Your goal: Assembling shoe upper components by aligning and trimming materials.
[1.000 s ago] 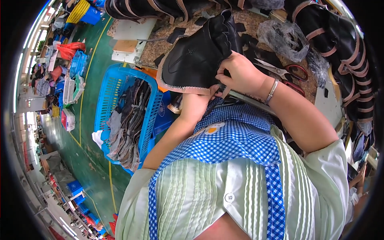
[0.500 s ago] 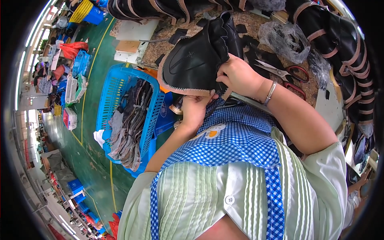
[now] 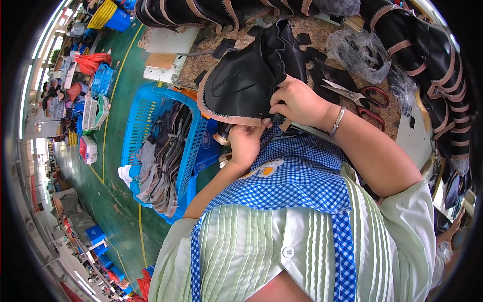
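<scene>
Speckled brown table (image 3: pixel 192 70) strewn with black scraps (image 3: pixel 222 49).
Black pieces with pinkish edging (image 3: pixel 201 12) line the far edge; a white board (image 3: pixel 173 40) lies at the left edge; toward the right edge, crumpled clear plastic (image 3: pixel 344 44) and scissors (image 3: pixel 358 95), blades parted.

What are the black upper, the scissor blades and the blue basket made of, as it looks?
Upper: smooth leather or imitation leather; it folds and shines softly.
Blades: bare metal, probably steel; they look silvery and bright.
Basket: probably moulded plastic, slightly glossy; regular slots pierce its wall.
</scene>
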Action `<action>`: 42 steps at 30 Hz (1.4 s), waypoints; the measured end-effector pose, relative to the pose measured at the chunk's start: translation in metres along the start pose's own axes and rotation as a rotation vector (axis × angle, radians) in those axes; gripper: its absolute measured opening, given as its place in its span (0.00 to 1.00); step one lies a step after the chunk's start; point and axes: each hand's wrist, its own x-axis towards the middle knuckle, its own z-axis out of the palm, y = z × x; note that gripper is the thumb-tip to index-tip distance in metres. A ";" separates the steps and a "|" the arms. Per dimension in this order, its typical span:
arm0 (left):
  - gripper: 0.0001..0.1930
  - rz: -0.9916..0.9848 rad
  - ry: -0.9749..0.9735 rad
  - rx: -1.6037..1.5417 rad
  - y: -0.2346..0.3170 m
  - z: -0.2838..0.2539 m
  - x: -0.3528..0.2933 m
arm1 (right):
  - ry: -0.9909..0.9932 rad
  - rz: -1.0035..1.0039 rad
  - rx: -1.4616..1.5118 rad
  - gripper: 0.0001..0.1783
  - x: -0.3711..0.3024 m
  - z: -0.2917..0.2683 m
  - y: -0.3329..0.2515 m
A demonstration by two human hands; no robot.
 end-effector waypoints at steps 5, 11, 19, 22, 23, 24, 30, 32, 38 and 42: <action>0.05 0.011 0.001 0.037 -0.001 -0.001 -0.001 | -0.069 0.038 0.010 0.05 0.003 -0.001 0.000; 0.05 0.014 0.016 0.038 0.001 0.000 -0.002 | -0.109 0.061 0.014 0.07 0.003 0.001 -0.001; 0.05 0.078 -0.002 0.130 0.000 -0.004 0.000 | -0.071 0.048 0.025 0.07 0.002 0.000 -0.001; 0.04 0.093 -0.001 0.133 -0.005 -0.005 0.004 | -0.057 0.034 0.044 0.06 0.003 -0.001 0.000; 0.04 0.093 -0.002 0.132 -0.005 -0.005 0.005 | -0.061 0.037 0.036 0.07 0.003 -0.001 0.001; 0.05 0.093 -0.011 0.111 -0.005 -0.005 0.006 | -0.065 0.040 0.028 0.07 0.003 -0.002 0.001; 0.05 0.161 -0.071 0.154 -0.003 -0.006 0.011 | 0.056 -0.177 -0.218 0.05 -0.001 -0.004 -0.010; 0.04 0.280 -0.064 0.243 0.000 -0.005 0.013 | 0.110 -0.207 -0.299 0.06 -0.004 -0.008 -0.023; 0.05 0.390 -0.131 0.481 0.048 0.006 0.028 | 0.270 -0.178 -0.421 0.07 -0.002 -0.038 -0.044; 0.05 0.305 -0.186 0.253 0.053 0.012 0.028 | 0.358 -0.184 -0.354 0.06 0.005 -0.053 -0.040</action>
